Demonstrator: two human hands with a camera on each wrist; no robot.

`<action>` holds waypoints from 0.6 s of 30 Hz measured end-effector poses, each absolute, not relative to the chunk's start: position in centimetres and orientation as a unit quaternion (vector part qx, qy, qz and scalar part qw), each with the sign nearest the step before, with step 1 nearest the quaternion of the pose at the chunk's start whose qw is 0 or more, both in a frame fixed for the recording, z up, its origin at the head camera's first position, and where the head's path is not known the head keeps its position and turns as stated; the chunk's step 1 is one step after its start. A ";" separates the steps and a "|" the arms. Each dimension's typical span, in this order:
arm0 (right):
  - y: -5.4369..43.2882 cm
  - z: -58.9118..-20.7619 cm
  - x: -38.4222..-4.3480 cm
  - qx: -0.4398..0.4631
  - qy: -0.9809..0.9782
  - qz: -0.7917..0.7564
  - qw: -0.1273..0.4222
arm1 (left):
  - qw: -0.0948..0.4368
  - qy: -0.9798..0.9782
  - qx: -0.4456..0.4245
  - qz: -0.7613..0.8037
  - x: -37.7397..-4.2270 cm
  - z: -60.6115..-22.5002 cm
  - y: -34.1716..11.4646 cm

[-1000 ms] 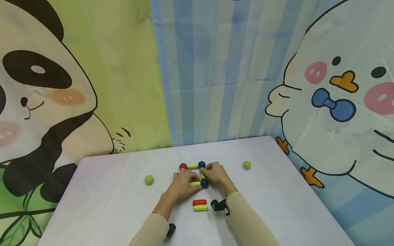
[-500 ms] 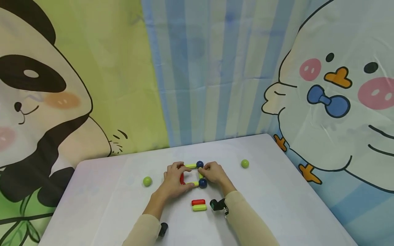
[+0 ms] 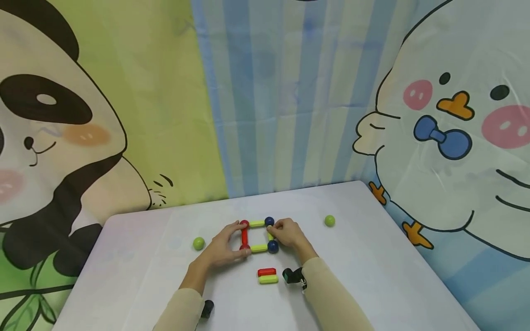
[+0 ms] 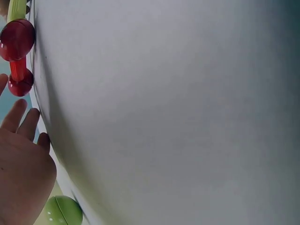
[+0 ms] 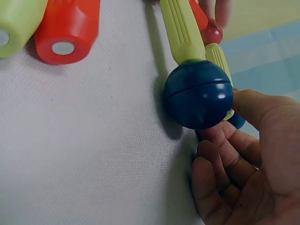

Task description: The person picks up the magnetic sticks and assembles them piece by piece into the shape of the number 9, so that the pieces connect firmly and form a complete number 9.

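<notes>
A four-sided frame of magnetic rods and balls lies on the white table (image 3: 157,276). Its left side is a red rod (image 3: 244,236) between a far red ball (image 3: 244,223) and a near red ball (image 3: 244,247). Yellow-green rods (image 3: 259,248) form the other sides, with blue balls (image 3: 273,247) at the right corners. My left hand (image 3: 219,246) spans the red side, index finger at the far ball, thumb at the near one, fingers fairly straight. My right hand (image 3: 290,233) pinches the right-hand yellow-green rod (image 3: 270,236) between thumb and fingers, beside the blue ball (image 5: 198,96).
A loose red rod (image 3: 267,271) and a yellow-green rod (image 3: 268,279) lie side by side in front of the frame. One green ball (image 3: 198,243) sits to the left, another green ball (image 3: 329,220) at the back right. Printed curtains (image 3: 273,92) hang behind the table.
My left hand has drawn back leftward from over the frame, loosening its reach across the red side and uncovering the red rod and balls. The right hand keeps its pinch in place.
</notes>
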State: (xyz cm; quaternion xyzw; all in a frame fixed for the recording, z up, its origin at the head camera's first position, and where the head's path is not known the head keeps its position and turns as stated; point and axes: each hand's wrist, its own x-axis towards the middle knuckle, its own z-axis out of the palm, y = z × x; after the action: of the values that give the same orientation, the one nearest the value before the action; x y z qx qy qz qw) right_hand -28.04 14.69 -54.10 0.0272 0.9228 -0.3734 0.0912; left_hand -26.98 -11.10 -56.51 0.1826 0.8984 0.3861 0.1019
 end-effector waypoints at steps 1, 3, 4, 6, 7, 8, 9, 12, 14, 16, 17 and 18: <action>14.8 -54.1 -28.0 0.030 0.922 -0.374 0.092 | 0.108 0.895 0.187 0.390 -27.0 -56.6 -11.1; 15.0 -54.1 -27.9 0.029 0.922 -0.375 0.092 | 0.114 0.892 0.193 0.393 -27.0 -56.8 -11.1; 15.0 -54.1 -27.9 0.028 0.922 -0.376 0.092 | 0.112 0.891 0.197 0.395 -27.1 -56.8 -11.0; 15.2 -54.0 -27.9 0.025 0.921 -0.379 0.090 | 0.105 0.889 0.202 0.397 -27.2 -56.9 -11.0; 15.2 -53.9 -27.9 0.025 0.920 -0.380 0.091 | 0.103 0.889 0.204 0.397 -27.3 -56.9 -11.0; 15.3 -53.8 -28.0 0.023 0.921 -0.379 0.090 | 0.100 0.888 0.206 0.398 -27.4 -56.8 -10.9; 15.3 -53.8 -28.0 0.021 0.921 -0.378 0.089 | 0.099 0.887 0.208 0.400 -27.4 -56.8 -10.9; 15.3 -54.1 -28.1 0.018 0.922 -0.376 0.089 | 0.105 0.886 0.199 0.405 -27.4 -56.8 -11.1; 15.2 -54.4 -28.0 0.015 0.923 -0.374 0.090 | 0.115 0.883 0.187 0.414 -27.2 -56.8 -11.3; 15.0 -54.6 -27.9 0.017 0.922 -0.376 0.093 | 0.123 0.879 0.176 0.426 -27.1 -56.9 -11.5; 15.0 -54.6 -27.9 0.018 0.922 -0.376 0.094 | 0.125 0.877 0.172 0.430 -27.1 -57.0 -11.6; 14.9 -54.6 -27.9 0.019 0.921 -0.377 0.095 | 0.127 0.875 0.170 0.434 -27.1 -57.0 -11.6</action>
State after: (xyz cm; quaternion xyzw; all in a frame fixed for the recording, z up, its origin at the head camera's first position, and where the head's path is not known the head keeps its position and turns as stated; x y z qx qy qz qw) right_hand -27.90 14.94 -54.55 0.0192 0.9211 -0.3771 0.0948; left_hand -27.09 -11.59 -57.01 0.1703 0.8753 0.4344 0.1269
